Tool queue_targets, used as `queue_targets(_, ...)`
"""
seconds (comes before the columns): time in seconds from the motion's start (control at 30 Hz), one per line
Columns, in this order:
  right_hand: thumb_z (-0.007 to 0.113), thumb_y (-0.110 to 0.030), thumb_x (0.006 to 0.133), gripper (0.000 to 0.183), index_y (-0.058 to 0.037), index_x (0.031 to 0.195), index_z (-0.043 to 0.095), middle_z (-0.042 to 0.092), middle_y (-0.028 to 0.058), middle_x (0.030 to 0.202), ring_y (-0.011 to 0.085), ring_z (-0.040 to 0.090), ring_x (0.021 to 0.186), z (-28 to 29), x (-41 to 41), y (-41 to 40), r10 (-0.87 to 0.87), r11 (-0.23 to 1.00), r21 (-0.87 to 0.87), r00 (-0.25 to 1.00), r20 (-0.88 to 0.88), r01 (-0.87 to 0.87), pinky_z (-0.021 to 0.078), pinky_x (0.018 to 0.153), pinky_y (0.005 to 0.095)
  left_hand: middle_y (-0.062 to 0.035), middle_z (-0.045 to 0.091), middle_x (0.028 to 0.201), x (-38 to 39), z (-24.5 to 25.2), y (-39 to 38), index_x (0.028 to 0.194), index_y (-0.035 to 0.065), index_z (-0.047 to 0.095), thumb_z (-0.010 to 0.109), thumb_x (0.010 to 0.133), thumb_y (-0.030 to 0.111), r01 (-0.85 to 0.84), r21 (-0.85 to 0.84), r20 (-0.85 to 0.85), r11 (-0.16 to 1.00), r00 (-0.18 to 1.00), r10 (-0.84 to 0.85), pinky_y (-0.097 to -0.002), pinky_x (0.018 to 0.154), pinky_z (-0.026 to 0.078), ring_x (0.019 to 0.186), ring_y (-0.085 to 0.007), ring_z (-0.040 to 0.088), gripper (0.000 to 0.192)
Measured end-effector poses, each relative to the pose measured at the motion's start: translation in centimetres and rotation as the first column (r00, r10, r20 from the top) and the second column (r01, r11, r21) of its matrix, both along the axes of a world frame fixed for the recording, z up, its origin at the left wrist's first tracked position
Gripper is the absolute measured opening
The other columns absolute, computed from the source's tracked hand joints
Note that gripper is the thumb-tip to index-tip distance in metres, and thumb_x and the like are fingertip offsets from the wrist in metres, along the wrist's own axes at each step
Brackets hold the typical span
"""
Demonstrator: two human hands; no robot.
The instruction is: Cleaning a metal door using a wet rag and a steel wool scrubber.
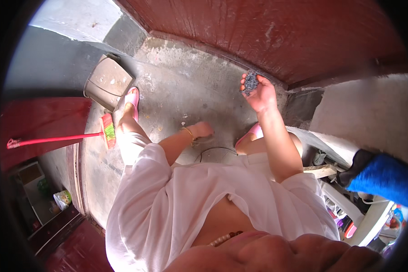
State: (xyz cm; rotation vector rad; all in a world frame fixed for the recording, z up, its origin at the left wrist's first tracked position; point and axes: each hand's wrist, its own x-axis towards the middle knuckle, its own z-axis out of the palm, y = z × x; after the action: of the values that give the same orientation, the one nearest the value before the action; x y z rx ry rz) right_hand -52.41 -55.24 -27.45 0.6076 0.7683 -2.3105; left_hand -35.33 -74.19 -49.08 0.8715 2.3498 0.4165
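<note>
My right hand [261,97] is raised palm up beside the red door, fingers curled around a grey steel-wool scourer [250,82]. Low between my knees, my left hand [203,130] is blurred, with a bracelet at the wrist. Whether its fingers hold anything I cannot tell. Just below that hand, partly hidden by my white shirt [210,176], shows the thin curved rim of a round object [219,148]. Pink slippers [132,100] are on my feet, set wide apart on the concrete floor [180,88].
A red door [265,34] stands in front. At the left are a beige bin [108,80] and a broom [108,131] with a red handle and red-green bristles. To the right, a blue cloth [384,180] hangs by a cluttered white rack [370,221]. A dark cabinet [54,221] stands lower left.
</note>
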Motion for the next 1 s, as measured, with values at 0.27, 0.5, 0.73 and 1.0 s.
queue_targets(0.27, 0.035, -0.005, 0.086, 0.026, 0.0011, 0.108, 0.048, 0.058, 0.0168, 0.096, 0.0292, 0.057, 0.084, -3.6, -1.1, 2.8, -0.067, 0.998, -0.004, 0.984, -0.163, 0.067, 0.0493, 0.073, 0.0431, -0.0083, 0.063, 0.084, -2.4, 15.4, -0.8, 0.097, 0.0028, 0.061, 0.053, 0.086, 0.023, -0.991, 0.117, 0.751, 0.068, 0.133, 0.647, -0.0336, 0.063, 0.049, 0.072, -0.0199, 0.06, 0.024)
queue_targets(0.5, 0.043, 0.003, 0.085, 0.031, -0.0017, 0.115, 0.049, 0.06, 0.0077, 0.098, 0.0195, 0.058, 0.08, -3.2, -6.2, 5.7, -0.004, 0.992, 0.105, 0.844, -0.537, 0.072, 0.0515, 0.068, 0.0374, -0.0069, 0.063, 0.082, -4.3, 21.6, -2.2, 0.094, 0.0035, 0.061, 0.055, 0.086, 0.018, -0.98, 0.155, 0.934, -0.125, 0.104, 0.343, -0.0328, 0.059, 0.05, 0.067, -0.0178, 0.06, 0.018)
queue_targets(0.73, 0.057, 0.004, 0.072, 0.038, -0.0093, 0.107, 0.058, 0.058, 0.0112, 0.106, 0.0289, 0.052, 0.099, 15.3, -12.0, 2.6, 0.749, 0.287, 0.088, -0.166, -0.641, 0.954, 0.0409, 0.089, 0.0355, -0.0068, 0.063, 0.085, -7.8, 18.3, -4.7, 0.094, 0.0044, 0.06, 0.052, 0.087, 0.016, -0.986, 0.043, 0.984, -0.158, 0.014, 0.179, -0.033, 0.061, 0.051, 0.07, -0.0183, 0.061, 0.016)
queue_targets(1.0, 0.056, -0.001, 0.063, 0.045, -0.0072, 0.107, 0.062, 0.057, 0.0128, 0.109, 0.0278, 0.056, 0.084, 20.4, -18.2, -3.6, 0.909, 0.403, -0.21, -0.416, -0.02, 0.891, 0.041, 0.078, 0.0364, -0.0074, 0.062, 0.084, -10.2, 15.1, -3.4, 0.097, 0.0028, 0.06, 0.053, 0.087, 0.016, -0.98, -0.061, 0.994, -0.191, -0.076, 0.072, -0.0327, 0.062, 0.051, 0.071, -0.0187, 0.061, 0.018)
